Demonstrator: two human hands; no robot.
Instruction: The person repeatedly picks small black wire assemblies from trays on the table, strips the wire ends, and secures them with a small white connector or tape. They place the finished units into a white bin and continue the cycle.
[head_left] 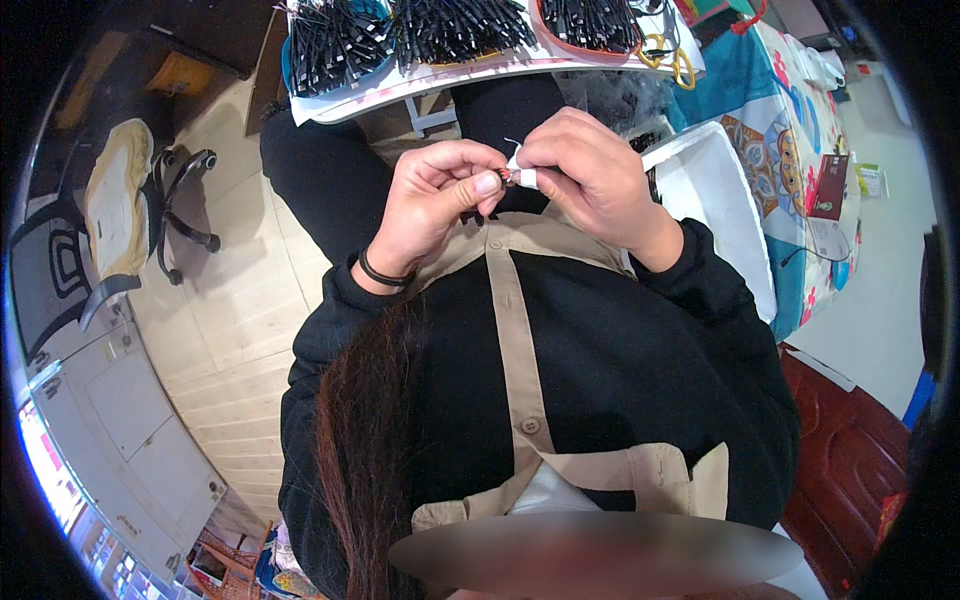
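Note:
Both my hands meet above my lap, close in front of my chest. My left hand (438, 198) pinches a small dark-and-reddish piece (506, 177) between thumb and forefinger; it looks like a short cable end, but most of it is covered. On its right side, my right hand (597, 172) is closed on a small white strip (528, 178) that touches the piece. A thin pale end sticks up above the fingertips. Just beyond my hands, black cable bundles (462, 30) with small connectors lie on a white-topped table (440, 82).
Yellow-handled scissors (684, 70) lie at the table's right end. A white foam box (712, 185) stands by my right arm, beside a table with a patterned cloth (752, 135). An office chair (122, 190) is at left, a dark red wooden seat (840, 450) at lower right.

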